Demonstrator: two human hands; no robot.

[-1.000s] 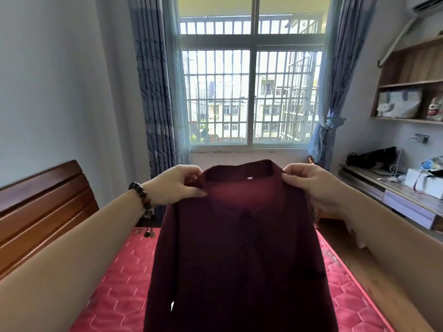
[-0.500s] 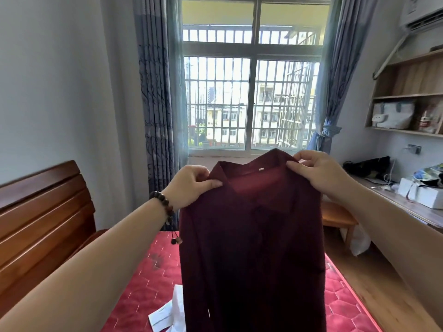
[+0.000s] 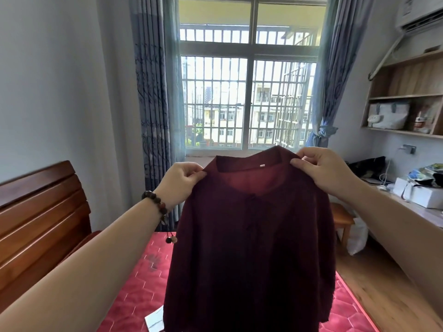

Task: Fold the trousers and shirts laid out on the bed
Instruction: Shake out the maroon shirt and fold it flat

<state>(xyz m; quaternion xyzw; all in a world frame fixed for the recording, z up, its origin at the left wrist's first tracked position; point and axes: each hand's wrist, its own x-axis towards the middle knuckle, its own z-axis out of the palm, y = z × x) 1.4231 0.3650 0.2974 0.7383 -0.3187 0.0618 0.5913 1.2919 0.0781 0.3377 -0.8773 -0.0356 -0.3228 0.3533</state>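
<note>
Dark maroon button-front shirt [image 3: 249,248] held up by the shoulders — not yet folded.
Left hand [image 3: 181,182] and right hand [image 3: 322,170] are each pinched on a shoulder; long axis hangs vertical above the red quilted bed [image 3: 134,293].

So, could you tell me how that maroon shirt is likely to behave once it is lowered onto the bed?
The maroon shirt hangs limp from pinches by the left hand and right hand, so it is probably floppy and light. Window light glows through its collar, suggesting thin cloth. It would likely crumple on the bed unless smoothed.
</note>
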